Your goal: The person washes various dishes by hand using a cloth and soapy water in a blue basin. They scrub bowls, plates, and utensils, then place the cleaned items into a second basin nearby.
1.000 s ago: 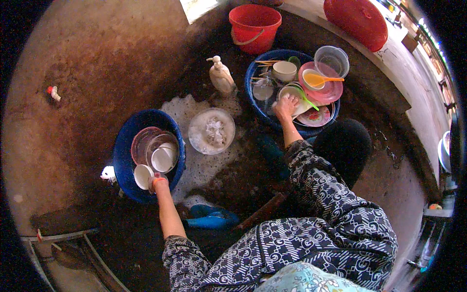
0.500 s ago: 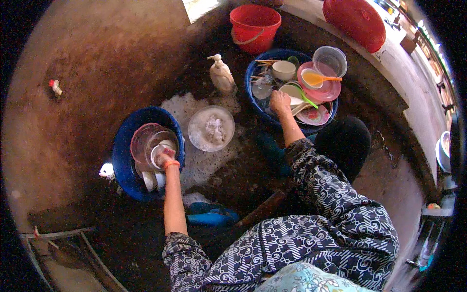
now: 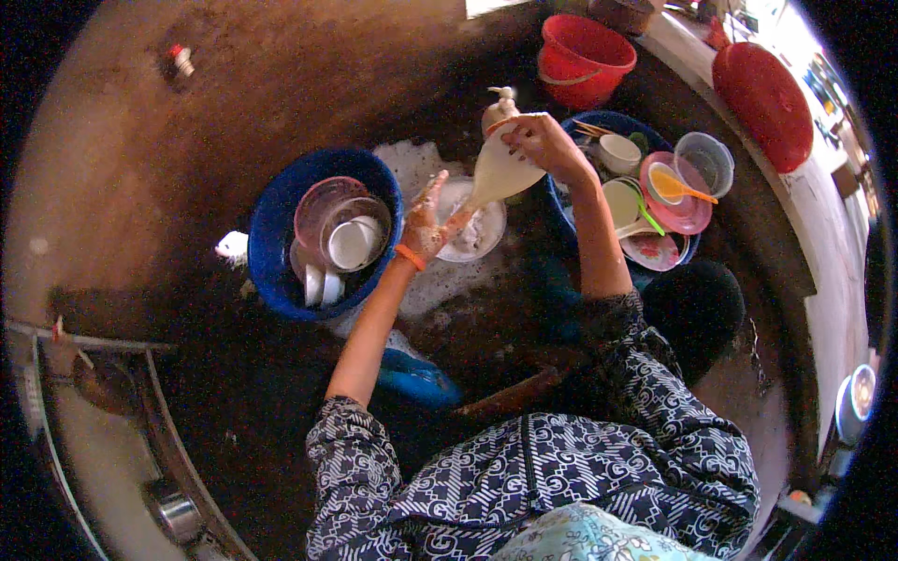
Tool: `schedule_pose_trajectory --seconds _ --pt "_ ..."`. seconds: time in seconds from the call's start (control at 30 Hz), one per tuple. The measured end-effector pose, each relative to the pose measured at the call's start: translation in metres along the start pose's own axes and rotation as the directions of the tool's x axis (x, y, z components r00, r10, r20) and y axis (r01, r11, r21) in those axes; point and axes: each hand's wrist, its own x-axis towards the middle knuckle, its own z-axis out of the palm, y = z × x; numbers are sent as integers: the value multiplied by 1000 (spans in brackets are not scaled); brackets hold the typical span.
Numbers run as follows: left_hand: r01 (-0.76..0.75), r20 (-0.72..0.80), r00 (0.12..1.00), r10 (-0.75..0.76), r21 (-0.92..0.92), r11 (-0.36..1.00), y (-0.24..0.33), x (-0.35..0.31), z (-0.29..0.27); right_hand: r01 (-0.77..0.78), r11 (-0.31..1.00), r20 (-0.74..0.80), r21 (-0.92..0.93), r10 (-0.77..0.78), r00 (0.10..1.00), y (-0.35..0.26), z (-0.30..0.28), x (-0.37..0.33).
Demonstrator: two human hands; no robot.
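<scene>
My right hand [image 3: 533,140] grips the wide end of an off-white, spoon-shaped utensil [image 3: 505,170], which narrows toward the lower left; its exact kind is unclear. Beneath it sits a clear round bowl [image 3: 486,234] of suds, partly covered. My left hand [image 3: 427,224] has its fingers stretched out, wet with foam, the thumb close to the utensil's narrow end; whether they touch I cannot tell. Left of that hand, a blue basin [image 3: 267,271] holds a pinkish clear bowl [image 3: 313,208] and a white bowl [image 3: 352,245]. Behind the utensil stands a pump bottle [image 3: 498,110], partly hidden.
A second blue basin [image 3: 559,208] at the right holds dishes, an orange spoon [image 3: 675,184] and a clear tub [image 3: 703,161]. Beyond stand a red bucket [image 3: 585,70] and a red oval basin [image 3: 762,107]. Foam [image 3: 412,164] covers part of the wet floor.
My left hand has left the white bowl in the left basin and moved right, over the suds bowl. My right hand has come up out of the right basin with the off-white utensil. The view has shifted.
</scene>
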Motion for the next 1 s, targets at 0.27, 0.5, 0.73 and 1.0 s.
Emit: schedule_pose_trajectory --seconds 0.27,0.5,0.73,1.0 --pt "653 507 690 -517 -125 747 -4 -50 -19 -204 931 -101 302 244 965 113 86 19" --pt "892 425 439 -792 -101 440 -24 -101 -38 39 864 -107 -502 -107 988 234 168 -29" --pt "893 410 444 -797 -274 356 -44 -109 -40 93 735 284 -672 140 948 229 176 -31" --pt "760 284 648 -706 -177 626 -81 -85 3 -85 975 190 203 46 981 107 160 -3"
